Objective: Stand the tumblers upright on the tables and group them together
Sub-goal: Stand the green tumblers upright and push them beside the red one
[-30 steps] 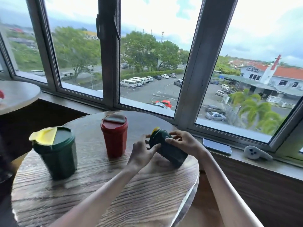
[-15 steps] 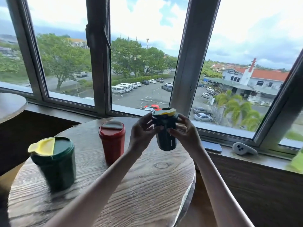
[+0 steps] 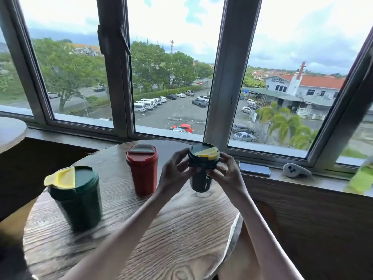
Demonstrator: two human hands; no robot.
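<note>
A small dark green tumbler (image 3: 201, 180) with a yellow lid flap is upright at the far right of the round wooden table (image 3: 161, 235), its base at or just above the tabletop. My left hand (image 3: 175, 170) grips its left side and my right hand (image 3: 226, 172) its right side, just under the lid. A red tumbler (image 3: 143, 172) with a grey flap stands upright to its left. A larger dark green tumbler (image 3: 77, 201) with a yellow flap stands upright at the table's left.
A windowsill runs behind the table, with a phone (image 3: 254, 168), a grey controller (image 3: 295, 170) and a blurred green object (image 3: 362, 178) on it. A second round table (image 3: 10, 132) shows at the far left. A wooden wall panel lies right of the table.
The small green tumbler lay tilted on its side in both hands; I have lifted it, turned it upright and lowered it toward the tabletop. The other two tumblers stayed put.
</note>
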